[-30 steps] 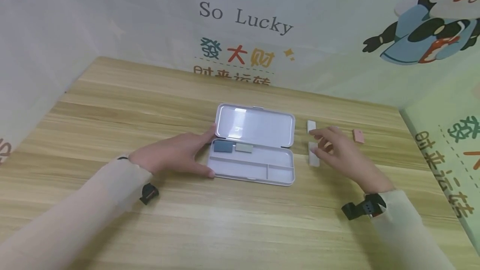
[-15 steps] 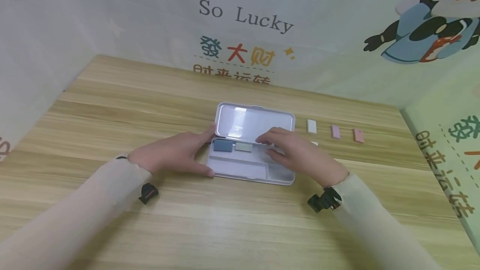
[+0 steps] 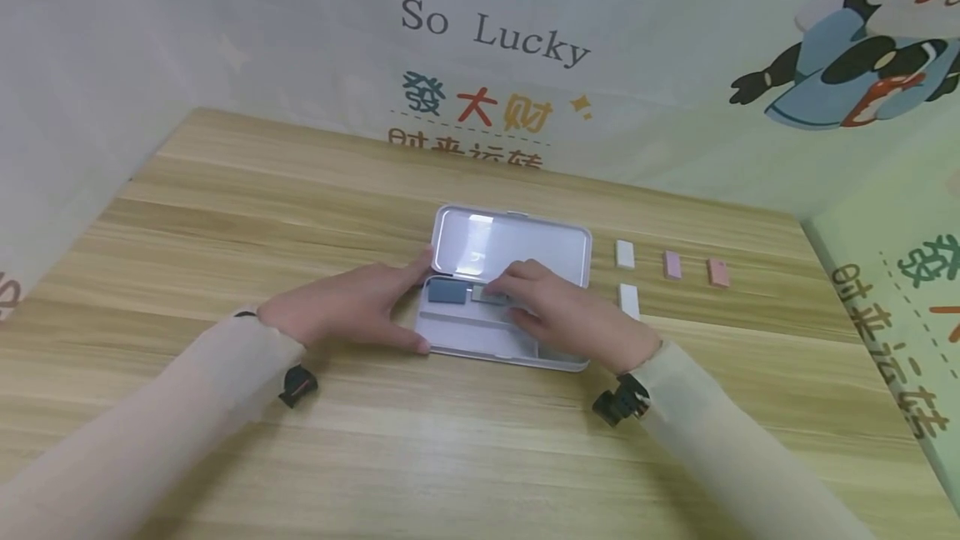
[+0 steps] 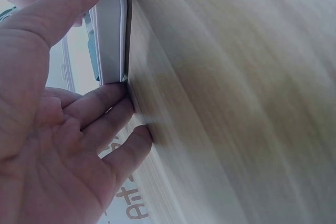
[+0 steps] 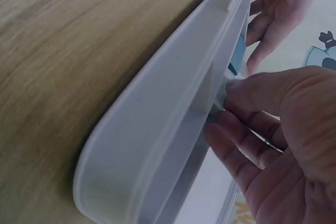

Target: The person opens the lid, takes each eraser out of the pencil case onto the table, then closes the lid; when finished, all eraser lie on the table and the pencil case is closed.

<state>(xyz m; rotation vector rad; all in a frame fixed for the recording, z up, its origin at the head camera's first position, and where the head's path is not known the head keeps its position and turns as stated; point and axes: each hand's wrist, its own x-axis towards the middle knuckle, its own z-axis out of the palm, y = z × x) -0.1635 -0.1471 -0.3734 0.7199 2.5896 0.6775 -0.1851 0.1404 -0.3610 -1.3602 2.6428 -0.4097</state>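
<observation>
A white pencil case [image 3: 480, 342] lies with its lid [image 3: 517, 250] raised behind it. My left hand [image 3: 352, 308] holds the case's left end, thumb at the front corner and fingers toward the hinge side. In the left wrist view, that thumb [image 4: 79, 1] rests against the case wall. My right hand [image 3: 573, 311] reaches into the back compartment. There it pinches a pale green eraser [image 5: 218, 103] between thumb and fingertips, with the fingers covering part of it. Beside it in the same compartment sits a blue eraser [image 3: 447, 291].
Right of the case lie a white eraser [image 3: 625, 254], another white eraser [image 3: 628, 300] partly hidden by the right hand, a lilac eraser [image 3: 672, 264] and a pink eraser [image 3: 717, 272]. A printed cloth [image 3: 300, 48] stands behind the wooden table [image 3: 420, 457].
My right hand has moved left from beside the white erasers, across the case, to the pale green eraser and now pinches it. The left hand has stayed at the case's end.
</observation>
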